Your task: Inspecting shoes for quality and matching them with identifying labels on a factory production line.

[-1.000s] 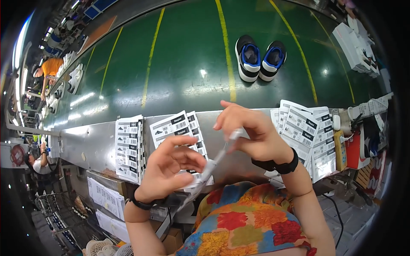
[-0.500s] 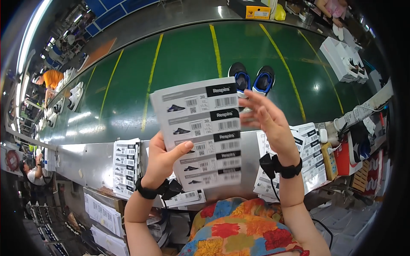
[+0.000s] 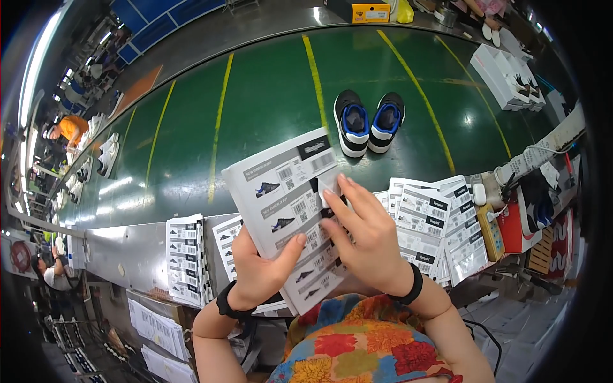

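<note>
My left hand (image 3: 265, 271) grips a thick stack of label sheets (image 3: 255, 175) along its left edge, thumb lying on top. The sheets carry rows of shoe pictures and barcodes, and they tilt over the bench edge. My right hand (image 3: 370, 242) is at the stack's right side, fingers bent over the printed face. A whitish lifted label (image 3: 325, 185) shows at its fingertips, partly hidden by them. Beyond the stack, a pair of black sports shoes (image 3: 353, 121) with blue lining and white soles stands on the green conveyor belt (image 3: 262, 108).
More label sheets (image 3: 184, 262) lie on the metal bench (image 3: 128, 246) at left, and other sheets (image 3: 424, 214) at right. A yellow power strip (image 3: 492, 236) sits beside them. An open white shoebox (image 3: 501, 76) stands far right. Co-workers are at the far left and far right.
My right hand has come down from beside the stack onto its face, fingers now bent. The stack has turned counter-clockwise and moved lower. More of the shoes now shows.
</note>
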Motion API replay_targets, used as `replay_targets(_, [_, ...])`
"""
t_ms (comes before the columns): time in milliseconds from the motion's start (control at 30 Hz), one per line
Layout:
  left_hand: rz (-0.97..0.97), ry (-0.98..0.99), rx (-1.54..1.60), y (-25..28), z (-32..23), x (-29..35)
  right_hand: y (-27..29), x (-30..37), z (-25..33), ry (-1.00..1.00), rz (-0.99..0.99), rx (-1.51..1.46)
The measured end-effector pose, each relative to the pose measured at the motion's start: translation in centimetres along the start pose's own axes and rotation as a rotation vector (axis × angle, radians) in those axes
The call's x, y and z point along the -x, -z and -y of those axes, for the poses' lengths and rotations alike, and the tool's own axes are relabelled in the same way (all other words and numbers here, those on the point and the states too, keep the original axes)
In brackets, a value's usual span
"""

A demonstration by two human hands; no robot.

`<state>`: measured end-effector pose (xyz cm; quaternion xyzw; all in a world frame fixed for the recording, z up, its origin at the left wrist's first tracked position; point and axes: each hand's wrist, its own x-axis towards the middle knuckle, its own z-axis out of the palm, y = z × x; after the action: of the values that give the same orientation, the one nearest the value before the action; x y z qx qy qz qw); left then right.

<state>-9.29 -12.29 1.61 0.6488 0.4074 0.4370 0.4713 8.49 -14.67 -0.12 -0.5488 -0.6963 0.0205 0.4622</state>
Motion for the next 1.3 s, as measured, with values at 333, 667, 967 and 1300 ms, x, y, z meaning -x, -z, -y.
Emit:
replay_targets(333, [-0.015, 0.206, -0.055, 6.7, 4.9, -0.5, 5.0, -0.8, -4.9, -0.473, -0.473, -0.927])
replay_targets(667, [0.2, 0.024, -0.906, 15.5, 10.6, 3.9, -3.9, -4.6, -32.1, -0.681, -0.556, -0.052])
replay_targets(967, [0.328, -0.015, -0.302, 4.4, 8.7, -0.8, -3.7, -3.8, -39.3, -1.002, -0.371, -0.195])
replay_targets(1300, [0.465, 0.974, 1.227, -9.8, 15.9, -7.2, -1.1, -2.5, -41.7, -1.165, 0.127, -0.669])
